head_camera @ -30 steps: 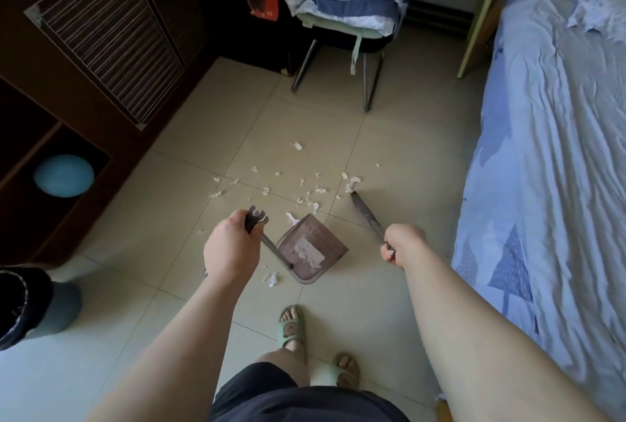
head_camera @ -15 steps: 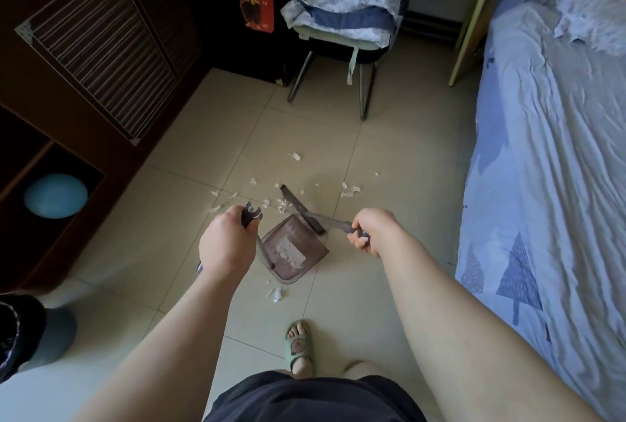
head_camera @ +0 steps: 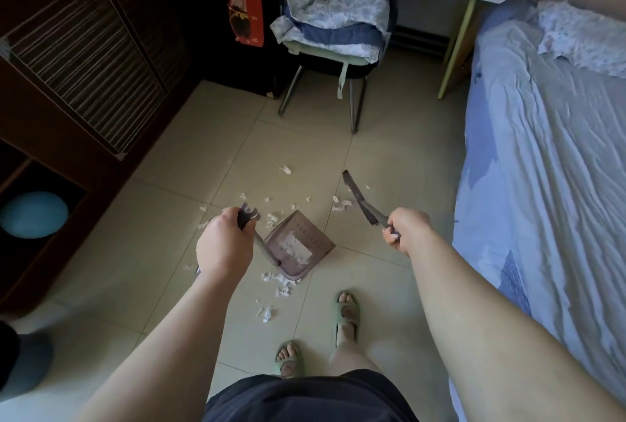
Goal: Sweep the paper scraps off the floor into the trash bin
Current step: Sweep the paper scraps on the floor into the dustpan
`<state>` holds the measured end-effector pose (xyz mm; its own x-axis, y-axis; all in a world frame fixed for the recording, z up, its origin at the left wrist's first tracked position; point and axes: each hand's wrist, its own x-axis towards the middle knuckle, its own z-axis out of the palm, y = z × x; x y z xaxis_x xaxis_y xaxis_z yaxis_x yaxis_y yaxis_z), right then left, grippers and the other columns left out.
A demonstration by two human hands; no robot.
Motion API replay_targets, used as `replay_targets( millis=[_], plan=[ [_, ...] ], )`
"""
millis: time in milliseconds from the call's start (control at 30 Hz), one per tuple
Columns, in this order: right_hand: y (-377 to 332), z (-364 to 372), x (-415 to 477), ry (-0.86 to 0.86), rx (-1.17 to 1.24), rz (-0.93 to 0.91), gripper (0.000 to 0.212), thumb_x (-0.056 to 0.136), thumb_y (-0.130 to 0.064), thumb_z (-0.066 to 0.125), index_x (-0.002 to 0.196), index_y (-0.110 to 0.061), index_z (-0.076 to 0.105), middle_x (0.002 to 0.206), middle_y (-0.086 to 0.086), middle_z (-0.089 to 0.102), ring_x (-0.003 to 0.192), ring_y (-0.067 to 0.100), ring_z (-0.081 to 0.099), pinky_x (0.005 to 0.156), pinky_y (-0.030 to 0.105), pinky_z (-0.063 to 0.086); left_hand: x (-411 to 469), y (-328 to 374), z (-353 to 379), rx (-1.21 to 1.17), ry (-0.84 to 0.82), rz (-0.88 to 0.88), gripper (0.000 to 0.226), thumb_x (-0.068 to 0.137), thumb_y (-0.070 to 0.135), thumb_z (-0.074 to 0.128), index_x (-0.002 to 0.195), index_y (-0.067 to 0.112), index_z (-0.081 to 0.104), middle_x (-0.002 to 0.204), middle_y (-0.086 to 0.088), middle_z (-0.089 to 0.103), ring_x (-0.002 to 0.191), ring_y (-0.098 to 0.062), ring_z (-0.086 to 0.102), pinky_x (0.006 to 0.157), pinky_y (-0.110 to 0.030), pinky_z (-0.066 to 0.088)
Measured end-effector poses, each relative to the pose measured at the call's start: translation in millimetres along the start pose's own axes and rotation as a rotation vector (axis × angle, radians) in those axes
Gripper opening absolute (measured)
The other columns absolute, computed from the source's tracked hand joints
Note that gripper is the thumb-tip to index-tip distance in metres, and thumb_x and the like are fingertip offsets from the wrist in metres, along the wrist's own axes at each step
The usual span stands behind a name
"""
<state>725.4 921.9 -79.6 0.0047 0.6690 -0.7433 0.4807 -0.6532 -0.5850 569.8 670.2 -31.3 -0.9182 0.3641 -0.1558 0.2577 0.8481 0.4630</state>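
White paper scraps [head_camera: 272,218] litter the tiles [head_camera: 389,157] around the purple plastic dustpan [head_camera: 299,245] the left hand [head_camera: 225,245] grips. Mid-sweep: the right hand [head_camera: 404,227] grips a dark hand brush [head_camera: 359,200]; next, pull far scraps in.

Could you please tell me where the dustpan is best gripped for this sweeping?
By the top of its long handle, coming from above: the pan sits low at the floor and the handle rises toward the left hand, which holds it there.
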Motion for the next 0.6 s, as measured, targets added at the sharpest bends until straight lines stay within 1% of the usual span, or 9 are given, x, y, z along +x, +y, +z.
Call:
replay_targets(
  millis=[100, 233, 333, 367, 467, 500, 600],
  plan=[
    [-7, 4, 16, -0.009, 0.034, 0.028, 0.018, 0.081, 0.012, 0.032, 0.074, -0.004, 0.036, 0.062, 0.013, 0.041, 0.023, 0.012, 0.032, 0.039, 0.010, 0.022, 9, 11, 5, -0.015, 0.009, -0.028, 0.020, 0.091, 0.033, 0.056, 0.097, 0.015, 0.062, 0.088, -0.007, 0.067, 0.081, -0.032, 0.060, 0.065, -0.033, 0.049],
    [-16, 22, 32, -0.064, 0.036, 0.103, 0.020, 0.082, 0.011, 0.031, 0.073, -0.006, 0.035, 0.066, 0.012, 0.040, 0.036, 0.011, 0.030, 0.037, 0.010, 0.022, 23, 28, 11, -0.052, 0.002, -0.073, 0.020, 0.091, 0.036, 0.055, 0.097, 0.018, 0.061, 0.090, -0.003, 0.069, 0.083, -0.029, 0.063, 0.071, -0.038, 0.054],
    [-27, 40, 40, -0.146, -0.033, 0.146, 0.019, 0.083, 0.010, 0.029, 0.074, -0.005, 0.035, 0.068, 0.012, 0.040, 0.040, 0.011, 0.029, 0.036, 0.010, 0.022, 34, 44, 17, -0.058, 0.004, -0.098, 0.022, 0.092, 0.037, 0.054, 0.100, 0.019, 0.061, 0.092, -0.002, 0.071, 0.087, -0.028, 0.064, 0.074, -0.039, 0.054],
    [-32, 45, 42, -0.173, -0.057, 0.158, 0.019, 0.084, 0.009, 0.029, 0.074, -0.006, 0.034, 0.068, 0.012, 0.039, 0.040, 0.011, 0.029, 0.035, 0.009, 0.022, 37, 49, 19, -0.052, 0.004, -0.106, 0.022, 0.092, 0.038, 0.054, 0.100, 0.019, 0.061, 0.092, -0.002, 0.071, 0.086, -0.029, 0.064, 0.073, -0.038, 0.054],
    [-57, 50, 52, -0.237, -0.118, 0.180, 0.019, 0.086, 0.007, 0.029, 0.074, -0.007, 0.034, 0.067, 0.012, 0.038, 0.026, 0.010, 0.030, 0.033, 0.008, 0.021, 45, 63, 26, -0.024, 0.011, -0.124, 0.021, 0.092, 0.036, 0.055, 0.097, 0.017, 0.061, 0.089, -0.005, 0.069, 0.080, -0.029, 0.062, 0.066, -0.032, 0.051],
    [-66, 49, 55, -0.250, -0.138, 0.175, 0.017, 0.085, 0.007, 0.030, 0.077, -0.006, 0.036, 0.067, 0.013, 0.040, 0.026, 0.011, 0.030, 0.033, 0.007, 0.020, 47, 67, 28, -0.023, 0.010, -0.129, 0.021, 0.092, 0.036, 0.055, 0.097, 0.017, 0.061, 0.088, -0.005, 0.069, 0.078, -0.029, 0.062, 0.065, -0.032, 0.050],
    [-87, 39, 65, -0.262, -0.187, 0.138, 0.017, 0.084, 0.006, 0.033, 0.092, -0.003, 0.044, 0.074, 0.018, 0.048, 0.039, 0.013, 0.032, 0.031, 0.009, 0.019, 52, 77, 34, -0.017, 0.005, -0.138, 0.021, 0.092, 0.035, 0.055, 0.095, 0.015, 0.061, 0.085, -0.006, 0.067, 0.075, -0.030, 0.061, 0.064, -0.033, 0.051]
  ],
)
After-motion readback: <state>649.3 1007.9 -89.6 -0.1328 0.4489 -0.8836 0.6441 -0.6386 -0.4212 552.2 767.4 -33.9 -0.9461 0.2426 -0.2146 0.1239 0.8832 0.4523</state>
